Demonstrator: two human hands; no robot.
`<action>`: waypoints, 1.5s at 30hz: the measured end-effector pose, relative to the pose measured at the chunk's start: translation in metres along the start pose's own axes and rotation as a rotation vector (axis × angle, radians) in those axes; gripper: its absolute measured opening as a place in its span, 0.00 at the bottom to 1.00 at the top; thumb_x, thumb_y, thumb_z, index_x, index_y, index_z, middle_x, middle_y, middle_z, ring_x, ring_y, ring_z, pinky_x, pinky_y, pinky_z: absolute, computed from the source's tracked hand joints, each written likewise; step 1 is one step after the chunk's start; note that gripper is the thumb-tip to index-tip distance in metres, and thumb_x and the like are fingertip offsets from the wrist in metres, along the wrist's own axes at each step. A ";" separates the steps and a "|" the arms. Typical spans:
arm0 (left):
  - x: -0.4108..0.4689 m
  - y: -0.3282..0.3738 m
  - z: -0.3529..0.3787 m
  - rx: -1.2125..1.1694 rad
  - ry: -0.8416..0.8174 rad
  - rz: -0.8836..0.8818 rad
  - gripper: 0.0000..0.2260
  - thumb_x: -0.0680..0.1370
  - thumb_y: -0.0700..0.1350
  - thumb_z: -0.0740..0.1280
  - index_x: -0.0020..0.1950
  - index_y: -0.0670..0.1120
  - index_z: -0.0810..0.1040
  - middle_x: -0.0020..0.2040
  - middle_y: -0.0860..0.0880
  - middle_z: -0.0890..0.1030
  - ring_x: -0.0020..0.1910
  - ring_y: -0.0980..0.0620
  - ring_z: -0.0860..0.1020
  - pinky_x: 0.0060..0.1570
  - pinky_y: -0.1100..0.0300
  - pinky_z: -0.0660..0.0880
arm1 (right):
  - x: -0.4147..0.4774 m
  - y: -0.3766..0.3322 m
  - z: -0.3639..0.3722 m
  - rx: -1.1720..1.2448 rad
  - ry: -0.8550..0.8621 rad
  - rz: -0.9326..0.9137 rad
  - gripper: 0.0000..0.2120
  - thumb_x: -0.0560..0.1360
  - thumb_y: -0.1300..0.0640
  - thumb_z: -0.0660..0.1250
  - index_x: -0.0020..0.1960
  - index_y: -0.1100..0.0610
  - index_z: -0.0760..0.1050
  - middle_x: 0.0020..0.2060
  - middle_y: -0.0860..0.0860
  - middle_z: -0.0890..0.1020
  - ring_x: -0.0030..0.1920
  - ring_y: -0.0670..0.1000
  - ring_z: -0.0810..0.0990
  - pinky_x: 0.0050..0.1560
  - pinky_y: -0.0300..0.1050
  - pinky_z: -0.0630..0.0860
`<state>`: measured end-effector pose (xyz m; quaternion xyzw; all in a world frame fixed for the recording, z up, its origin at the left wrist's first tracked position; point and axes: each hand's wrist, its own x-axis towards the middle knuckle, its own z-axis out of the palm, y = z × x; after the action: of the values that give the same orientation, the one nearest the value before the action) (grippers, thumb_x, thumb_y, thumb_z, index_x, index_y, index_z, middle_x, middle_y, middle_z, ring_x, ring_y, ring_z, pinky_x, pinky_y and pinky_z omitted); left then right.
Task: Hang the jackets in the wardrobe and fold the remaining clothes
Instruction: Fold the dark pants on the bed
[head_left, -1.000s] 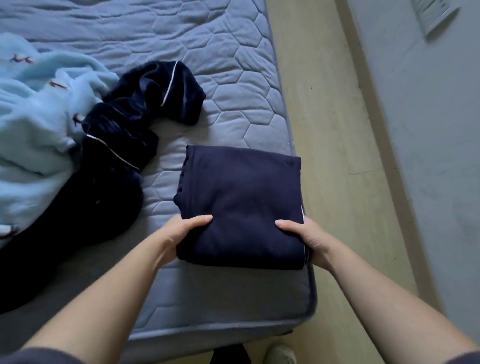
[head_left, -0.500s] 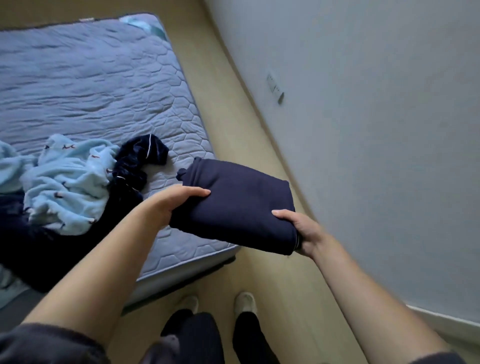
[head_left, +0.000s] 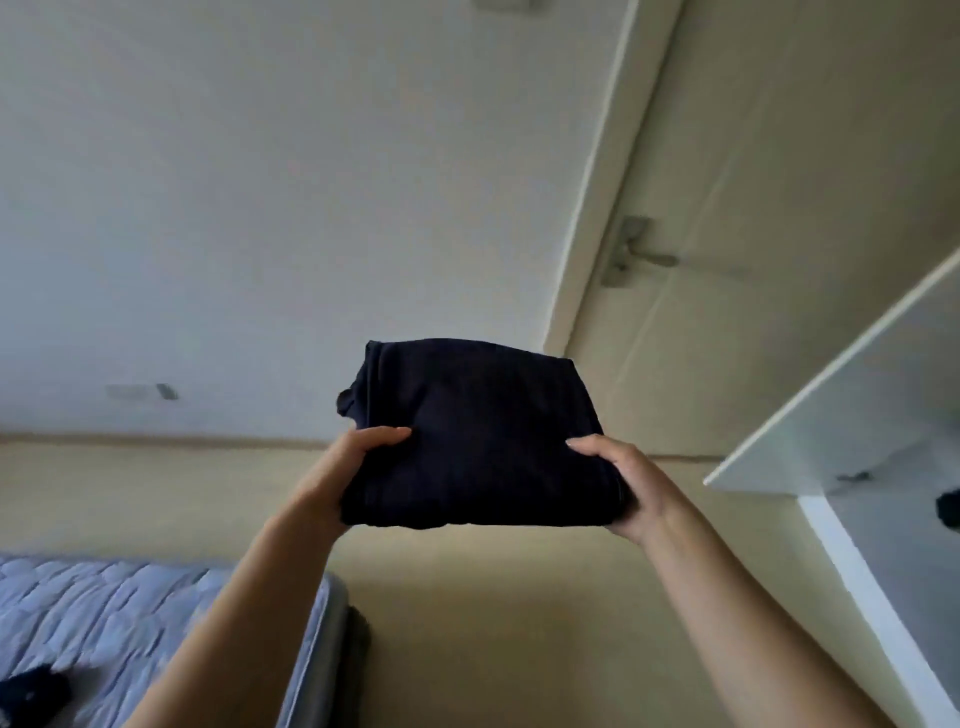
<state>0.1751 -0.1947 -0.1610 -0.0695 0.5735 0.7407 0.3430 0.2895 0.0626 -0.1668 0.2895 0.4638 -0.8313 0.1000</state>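
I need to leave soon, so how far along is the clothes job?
Done: one navy garment is folded flat. In hand: the left hand and right hand grip it in the air, near the white wardrobe. Left: putting it away, plus at least the dark clothing on the bed.

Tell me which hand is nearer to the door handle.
Right. The right hand is below the door handle; the left hand is further left, across the folded garment.
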 end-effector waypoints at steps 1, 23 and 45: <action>0.002 -0.005 0.033 0.040 -0.068 0.009 0.15 0.70 0.41 0.70 0.56 0.45 0.77 0.46 0.41 0.85 0.43 0.42 0.84 0.34 0.53 0.80 | -0.023 -0.003 -0.028 0.050 0.051 -0.050 0.14 0.65 0.57 0.71 0.50 0.58 0.85 0.51 0.57 0.84 0.47 0.55 0.85 0.40 0.46 0.81; 0.079 -0.165 0.654 0.202 -1.024 -0.161 0.21 0.61 0.45 0.77 0.53 0.52 0.83 0.56 0.43 0.82 0.54 0.40 0.81 0.43 0.48 0.79 | -0.304 -0.115 -0.496 0.284 0.655 -0.603 0.29 0.66 0.56 0.72 0.66 0.58 0.74 0.61 0.60 0.79 0.61 0.64 0.78 0.63 0.64 0.72; 0.210 -0.071 1.177 0.338 -1.352 0.029 0.24 0.61 0.44 0.73 0.56 0.43 0.79 0.50 0.42 0.84 0.47 0.43 0.84 0.35 0.54 0.81 | -0.356 -0.469 -0.772 0.239 0.927 -1.030 0.24 0.64 0.59 0.68 0.60 0.57 0.77 0.52 0.56 0.84 0.47 0.58 0.85 0.38 0.50 0.82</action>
<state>0.4001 0.9587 0.0692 0.4689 0.3424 0.5263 0.6211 0.6748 0.9239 0.0618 0.3663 0.4424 -0.6091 -0.5470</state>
